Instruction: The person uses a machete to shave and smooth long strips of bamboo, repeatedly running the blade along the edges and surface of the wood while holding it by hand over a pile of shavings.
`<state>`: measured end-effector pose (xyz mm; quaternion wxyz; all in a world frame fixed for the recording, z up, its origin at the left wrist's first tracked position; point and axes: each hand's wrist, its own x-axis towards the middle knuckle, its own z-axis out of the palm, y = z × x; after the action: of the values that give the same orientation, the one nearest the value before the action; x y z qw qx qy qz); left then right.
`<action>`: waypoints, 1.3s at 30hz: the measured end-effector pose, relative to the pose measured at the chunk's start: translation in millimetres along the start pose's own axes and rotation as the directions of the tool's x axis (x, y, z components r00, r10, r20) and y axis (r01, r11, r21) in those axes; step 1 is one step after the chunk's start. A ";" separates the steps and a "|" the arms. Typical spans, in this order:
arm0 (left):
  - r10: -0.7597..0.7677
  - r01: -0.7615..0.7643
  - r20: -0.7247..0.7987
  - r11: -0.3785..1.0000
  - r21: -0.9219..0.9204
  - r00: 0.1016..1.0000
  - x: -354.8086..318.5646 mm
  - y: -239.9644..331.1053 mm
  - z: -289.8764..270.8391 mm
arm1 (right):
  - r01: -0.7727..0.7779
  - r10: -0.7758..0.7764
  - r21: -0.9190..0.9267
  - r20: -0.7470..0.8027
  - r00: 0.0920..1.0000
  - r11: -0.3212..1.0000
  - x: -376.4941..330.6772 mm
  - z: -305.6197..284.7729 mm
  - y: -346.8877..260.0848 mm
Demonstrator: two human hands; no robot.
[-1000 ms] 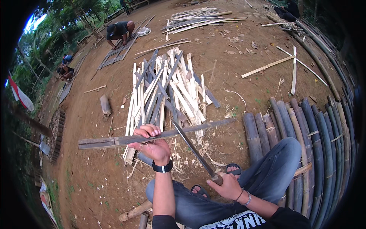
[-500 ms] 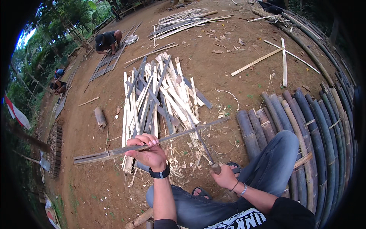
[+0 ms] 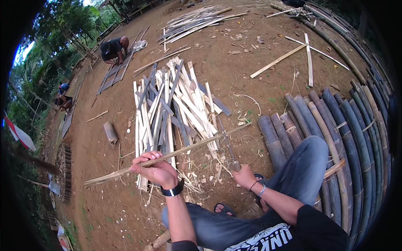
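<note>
My left hand (image 3: 157,169) is wrapped around a long split bamboo strip (image 3: 194,145), gripping it left of its middle. The strip slants up from lower left to upper right, its narrow edge facing up. In my right hand (image 3: 246,176) is the wooden handle of a long-bladed knife (image 3: 229,147). Its dark, thin blade points away from me and crosses the strip near its right part; whether they touch I cannot tell. Beyond both hands lies a heap of pale and dark bamboo strips (image 3: 167,100), with shavings scattered at its near end.
Thick bamboo poles (image 3: 347,138) lie side by side at my right, next to my bent knee (image 3: 314,154). A short bamboo piece (image 3: 110,132) lies left of the heap. More strips (image 3: 201,23) lie farther off. A person (image 3: 113,50) crouches over a bamboo frame at far left.
The bamboo strip has turned in my left hand from its broad face to its narrow edge. The knife has shifted, its blade now showing thinner, and my right hand has moved slightly away from me.
</note>
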<state>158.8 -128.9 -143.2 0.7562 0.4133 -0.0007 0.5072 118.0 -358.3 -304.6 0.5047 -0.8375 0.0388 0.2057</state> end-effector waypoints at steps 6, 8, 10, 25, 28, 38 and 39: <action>-0.046 0.048 0.042 0.998 -0.045 0.998 -4.7 -5.3 3.9 | 0.227 -0.227 0.011 -0.008 0.974 0.974 -28.8 5.3 -17.0; -0.053 0.052 -0.024 0.998 -0.033 0.998 -3.9 -4.1 4.5 | 0.104 -0.104 -0.004 0.027 0.994 0.995 -19.5 -2.2 -16.1; -0.042 0.043 0.027 0.998 -0.038 0.999 -1.4 -3.8 -3.6 | 0.091 -0.091 0.001 0.061 0.994 0.996 -25.0 0.1 -25.1; -0.038 0.038 -0.005 0.999 -0.018 0.999 -12.0 -1.8 12.8 | 0.163 -0.163 0.015 0.019 0.986 0.987 -14.4 -1.3 -9.3; -0.038 0.039 0.024 0.999 -0.032 0.999 -12.1 1.1 3.1 | -0.075 0.073 0.043 0.040 0.997 0.996 9.3 -15.9 10.0; -0.008 0.011 -0.045 0.998 0.054 0.999 -4.4 -4.8 3.9 | -0.105 0.107 0.027 -0.054 0.993 0.994 32.1 -5.2 35.3; 0.011 -0.008 -0.033 0.998 0.065 0.999 -0.2 -3.9 3.9 | 0.024 -0.022 0.035 -0.055 0.998 0.999 28.1 0.0 32.1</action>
<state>163.3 -132.0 -143.1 0.7399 0.4291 0.0265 0.5175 134.9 -369.9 -342.0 0.5205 -0.8342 0.0468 0.1761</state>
